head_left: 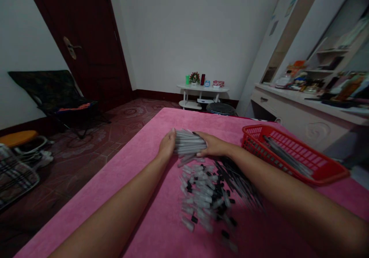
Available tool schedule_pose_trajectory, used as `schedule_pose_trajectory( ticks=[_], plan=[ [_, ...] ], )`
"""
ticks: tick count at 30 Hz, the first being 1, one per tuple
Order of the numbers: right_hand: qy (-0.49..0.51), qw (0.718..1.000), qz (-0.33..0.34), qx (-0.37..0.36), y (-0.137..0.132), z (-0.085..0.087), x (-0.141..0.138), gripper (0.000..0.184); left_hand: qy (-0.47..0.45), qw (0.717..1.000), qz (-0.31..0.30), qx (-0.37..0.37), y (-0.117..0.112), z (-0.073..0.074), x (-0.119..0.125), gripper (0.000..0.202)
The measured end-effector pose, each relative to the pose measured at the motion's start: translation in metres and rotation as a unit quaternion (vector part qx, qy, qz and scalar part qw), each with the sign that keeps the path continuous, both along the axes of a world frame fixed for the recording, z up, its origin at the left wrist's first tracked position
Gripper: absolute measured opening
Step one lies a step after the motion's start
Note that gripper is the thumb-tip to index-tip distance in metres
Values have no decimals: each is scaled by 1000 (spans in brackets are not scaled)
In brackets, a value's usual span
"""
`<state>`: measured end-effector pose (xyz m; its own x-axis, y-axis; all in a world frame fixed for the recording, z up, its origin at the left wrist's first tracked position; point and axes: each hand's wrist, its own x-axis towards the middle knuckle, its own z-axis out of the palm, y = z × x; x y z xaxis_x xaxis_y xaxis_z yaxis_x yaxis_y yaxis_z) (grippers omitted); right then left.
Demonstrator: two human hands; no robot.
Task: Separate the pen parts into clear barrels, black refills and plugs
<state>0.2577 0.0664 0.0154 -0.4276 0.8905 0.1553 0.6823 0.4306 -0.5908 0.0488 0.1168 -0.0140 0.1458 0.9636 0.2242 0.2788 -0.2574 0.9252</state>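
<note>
On the pink cloth-covered table (138, 173) both my hands close around a bundle of clear pen barrels (188, 143). My left hand (167, 144) presses against the bundle's left end, fingers together. My right hand (211, 144) cups it from the right, fingers curled over the top. Just below the bundle lies a loose heap of clear and black pen caps (203, 196), with a spread of thin black refills (239, 179) to its right under my right forearm.
A red plastic basket (323, 171) holding several assembled pens sits at the table's right. Beyond the table are a small white side table (201, 91), a dark door (86, 39), a folding chair (54, 93) at left and a dresser (302, 104) at right.
</note>
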Motion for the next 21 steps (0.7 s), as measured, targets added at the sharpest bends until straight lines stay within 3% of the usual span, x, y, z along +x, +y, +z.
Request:
schedule_pose_trajectory(
  ticks=[3, 6, 8, 12, 15, 18, 21],
  plan=[
    [13, 999, -23, -33, -10, 8, 5, 96, -103, 989, -106, -15, -5, 5, -18, 65],
    [9, 998, -39, -47, -23, 18, 8, 86, -54, 970, -237, 0, -8, 9, -36, 90],
    [0, 998, -45, -40, -32, 23, 7, 74, 8, 959, -280, 33, -9, 9, -42, 109],
    [-3, 993, -103, 61, -47, 23, 2, 58, 125, 955, -245, 108, -12, 0, -39, 112],
    [-20, 978, -161, 133, -60, 14, -4, 42, 144, 954, -230, 128, -15, -7, -31, 105],
    [-77, 967, -204, 135, -74, 5, -12, 32, 82, 964, -223, 118, -19, -8, -26, 91],
    [-139, 954, -229, 137, -82, 0, -21, 28, -73, 977, -192, 64, -26, -3, -21, 67]
  ],
)
